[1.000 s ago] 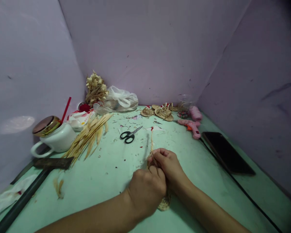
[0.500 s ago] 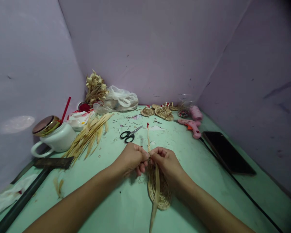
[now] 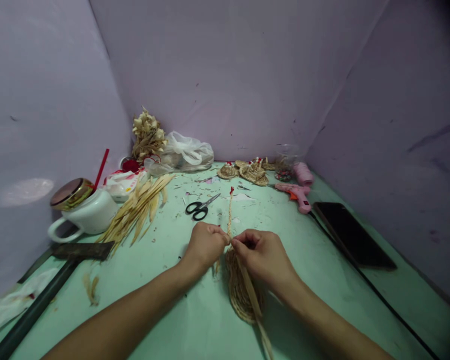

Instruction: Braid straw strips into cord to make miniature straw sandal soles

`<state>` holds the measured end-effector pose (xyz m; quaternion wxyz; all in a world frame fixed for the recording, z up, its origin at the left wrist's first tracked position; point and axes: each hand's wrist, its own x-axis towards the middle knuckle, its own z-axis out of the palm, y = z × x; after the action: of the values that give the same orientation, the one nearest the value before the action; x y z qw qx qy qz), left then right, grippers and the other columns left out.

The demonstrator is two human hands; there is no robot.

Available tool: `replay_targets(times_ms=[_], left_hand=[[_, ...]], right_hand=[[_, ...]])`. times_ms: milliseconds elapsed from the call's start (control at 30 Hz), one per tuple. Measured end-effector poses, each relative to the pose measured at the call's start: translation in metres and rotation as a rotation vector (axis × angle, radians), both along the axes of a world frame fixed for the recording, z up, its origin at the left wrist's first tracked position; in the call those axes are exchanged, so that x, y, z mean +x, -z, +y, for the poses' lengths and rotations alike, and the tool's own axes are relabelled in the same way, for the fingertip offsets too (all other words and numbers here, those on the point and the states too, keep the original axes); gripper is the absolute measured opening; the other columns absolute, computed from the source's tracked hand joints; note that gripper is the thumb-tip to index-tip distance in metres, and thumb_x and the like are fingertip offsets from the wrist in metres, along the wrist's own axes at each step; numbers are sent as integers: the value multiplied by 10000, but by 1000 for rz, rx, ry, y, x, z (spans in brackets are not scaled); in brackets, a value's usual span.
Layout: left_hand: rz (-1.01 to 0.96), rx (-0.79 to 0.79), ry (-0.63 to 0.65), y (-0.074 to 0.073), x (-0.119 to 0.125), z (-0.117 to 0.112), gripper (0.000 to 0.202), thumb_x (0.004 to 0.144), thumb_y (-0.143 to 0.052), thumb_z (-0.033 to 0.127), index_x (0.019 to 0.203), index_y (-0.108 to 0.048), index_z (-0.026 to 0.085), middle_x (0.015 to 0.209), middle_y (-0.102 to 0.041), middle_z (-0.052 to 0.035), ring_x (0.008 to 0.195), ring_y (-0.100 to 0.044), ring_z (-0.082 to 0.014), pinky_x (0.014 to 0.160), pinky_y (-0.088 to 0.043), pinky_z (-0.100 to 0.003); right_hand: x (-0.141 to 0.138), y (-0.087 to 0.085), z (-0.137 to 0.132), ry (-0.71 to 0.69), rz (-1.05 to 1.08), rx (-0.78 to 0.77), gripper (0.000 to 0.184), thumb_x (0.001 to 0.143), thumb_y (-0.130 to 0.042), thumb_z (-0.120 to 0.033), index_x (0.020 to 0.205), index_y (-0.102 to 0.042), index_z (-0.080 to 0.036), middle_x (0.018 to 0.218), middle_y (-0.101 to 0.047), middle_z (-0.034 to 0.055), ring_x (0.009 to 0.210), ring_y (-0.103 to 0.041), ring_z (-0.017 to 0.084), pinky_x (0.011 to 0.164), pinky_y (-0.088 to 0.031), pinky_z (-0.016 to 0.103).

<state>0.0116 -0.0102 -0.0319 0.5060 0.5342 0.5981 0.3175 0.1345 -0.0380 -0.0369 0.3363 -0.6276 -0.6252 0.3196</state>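
Observation:
A thin pale braid (image 3: 230,216) of dried plant strips runs away from my hands, with a red tie (image 3: 231,190) at its far end. My left hand (image 3: 207,244) pinches the near end of the braid between thumb and fingers. Close against it, my right hand (image 3: 263,253) pinches the strips at the same spot. A long loose strip (image 3: 252,295) trails from there toward the table's front edge. Under it lies a coiled, woven oval sole-like piece (image 3: 240,300), its upper right partly covered by my right hand. Black-handled scissors (image 3: 202,207) lie beyond my left hand.
At left are a hammer (image 3: 83,251), a white mug (image 3: 93,212) with a lidded jar and dried strips (image 3: 138,207). A plastic bag (image 3: 187,152) and small woven hats (image 3: 253,172) sit at the back. Right are a pink glue gun (image 3: 294,192), its cord and a phone (image 3: 350,234).
The loose strip has swung to the right, its tail now pointing down-right. The braid's red end has shifted slightly away. Both hands keep pinching at nearly the same place.

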Motion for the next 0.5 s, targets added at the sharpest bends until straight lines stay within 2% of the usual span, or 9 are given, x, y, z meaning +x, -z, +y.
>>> replay_targets(times_ms=[133,300,400,500], left_hand=[[-147,-123,-82,-2,4,-3,98,494,-434,104,432,-497,144,359,-414,36,302,-268,-48,347,-177,-206],[-220,-185,-135,-2,5,-4,71,504,-456,125,457,-497,160,331,-373,53,283,-249,-55,326,-138,-211],[-221,-202,-139,1,6,-3,70,511,-454,123,468,-492,163,317,-348,59,282,-243,-59,327,-121,-212],[-232,-172,-164,6,6,-1,90,499,-433,89,448,-456,160,322,-338,66,288,-234,-47,345,-146,-203]], right_hand=[[-8,2,-14,-100,-340,258,223,759,-440,-206,686,-646,-163,632,-626,61,553,-534,146,513,-327,248],[-15,5,-22,-164,-721,332,243,699,-430,-88,795,-647,-143,670,-625,94,537,-548,182,454,-242,271],[-18,4,-24,-246,-777,300,326,653,-441,-52,907,-634,-119,742,-644,124,573,-564,200,453,-240,273],[-17,-1,-25,-266,-691,273,310,677,-455,-106,932,-627,-142,772,-652,107,585,-565,188,467,-260,266]])
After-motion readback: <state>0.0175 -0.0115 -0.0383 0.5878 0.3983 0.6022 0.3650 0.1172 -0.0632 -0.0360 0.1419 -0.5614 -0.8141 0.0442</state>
